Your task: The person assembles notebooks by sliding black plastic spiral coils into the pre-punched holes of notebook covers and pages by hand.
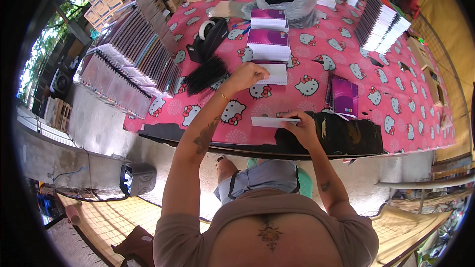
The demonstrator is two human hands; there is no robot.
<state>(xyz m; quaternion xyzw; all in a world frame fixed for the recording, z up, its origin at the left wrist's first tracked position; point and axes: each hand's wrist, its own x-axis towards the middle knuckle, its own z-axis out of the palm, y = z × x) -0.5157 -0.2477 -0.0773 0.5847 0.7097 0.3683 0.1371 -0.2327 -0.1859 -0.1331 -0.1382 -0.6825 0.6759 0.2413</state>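
Holding a slim white block [267, 122] in the right hand [302, 127]

Pinches the slim white block near its right end between thumb and fingers, close to the front edge of the pink table [303, 103]; cannot tell whether lifted or resting. Bends the fingers of the left hand [244, 76] close together at a white pad [278, 74] farther back; cannot tell whether gripping or only touching. Has black spiral coils [205, 75] and a black tape dispenser [210, 42] to the left, purple-covered stacks [268, 44] just beyond the white pad, and purple notebooks [345, 96] to the right.
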